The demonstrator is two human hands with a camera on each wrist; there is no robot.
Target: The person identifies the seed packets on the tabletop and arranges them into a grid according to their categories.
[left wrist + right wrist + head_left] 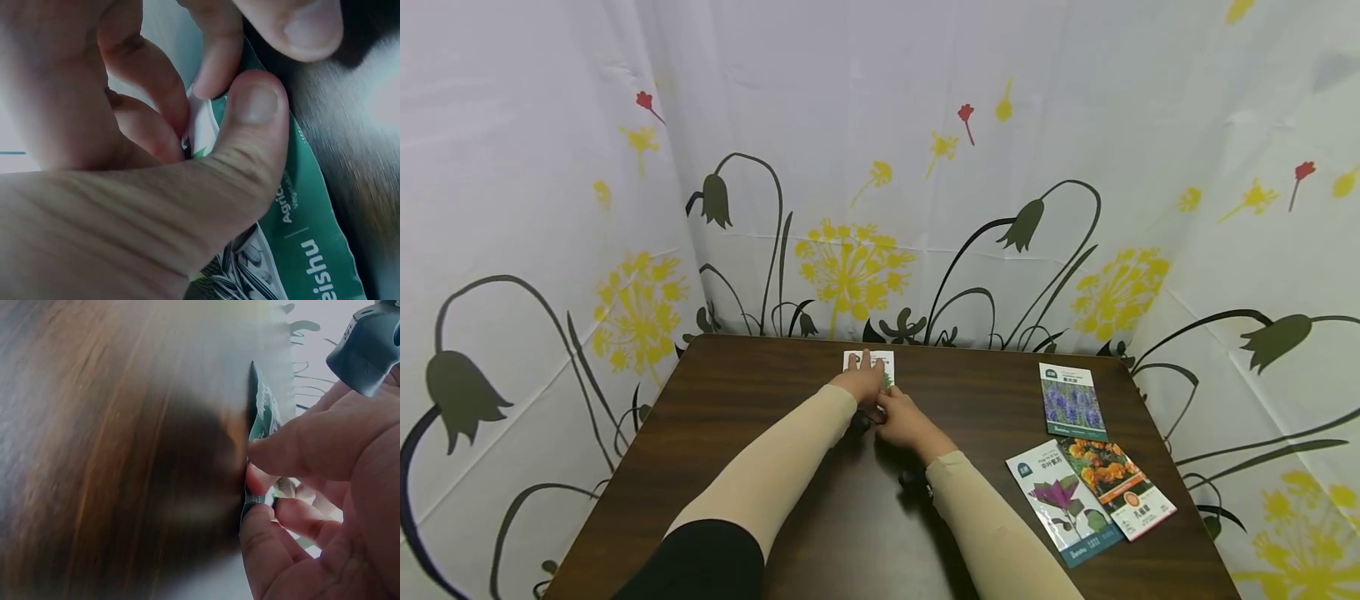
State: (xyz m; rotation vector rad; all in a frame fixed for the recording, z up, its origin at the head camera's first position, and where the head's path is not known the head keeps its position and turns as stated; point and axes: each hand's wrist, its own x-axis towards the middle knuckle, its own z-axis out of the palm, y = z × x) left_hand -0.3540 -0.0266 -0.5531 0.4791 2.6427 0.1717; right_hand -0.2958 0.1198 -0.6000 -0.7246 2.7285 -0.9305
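Near the table's far edge lies a seed packet [886, 360], white at the top with a dark green band along its near edge. Striped seeds are printed above that band in the left wrist view, where the packet [306, 206] bends slightly. My left hand [863, 382] reaches over it, its thumb [256, 119] on the green band and its fingers bent onto the packet. Close beside it, my right hand [910, 423] pinches the near edge. The right wrist view shows the right hand [350, 481] at the packet's raised edge [264, 409]; overlapping fingers hide much of the packet.
On the right of the brown table [820, 533] lie a purple-spike flower packet [1072, 402], a magenta flower packet [1060, 500] and an orange flower packet [1116, 483], the last two overlapping. A flower-printed curtain [880, 192] hangs behind the far edge.
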